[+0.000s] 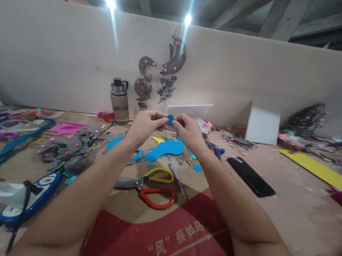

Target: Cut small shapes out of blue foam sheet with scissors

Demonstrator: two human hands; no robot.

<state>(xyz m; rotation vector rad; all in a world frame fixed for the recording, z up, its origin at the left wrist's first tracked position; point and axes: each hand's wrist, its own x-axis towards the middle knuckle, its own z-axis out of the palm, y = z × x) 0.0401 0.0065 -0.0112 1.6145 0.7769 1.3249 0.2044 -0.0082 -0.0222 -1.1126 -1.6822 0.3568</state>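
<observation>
Between my two hands, held up over the far part of the table, is a small round blue disc. My left hand pinches its left edge between thumb and fingers. At the opposite edge my right hand pinches it the same way. Below them lie cut blue sheet scraps and a bit of yellow. Nearer to me, scissors with one yellow and one red handle rest with blades to the left, beside a pen.
Left are a grey felt pile with pink dots, teal strips and a blue eye-patterned object with a cable. A water bottle stands behind. Right lie a black phone and yellow sheet. Grey hanging ornaments are on the wall.
</observation>
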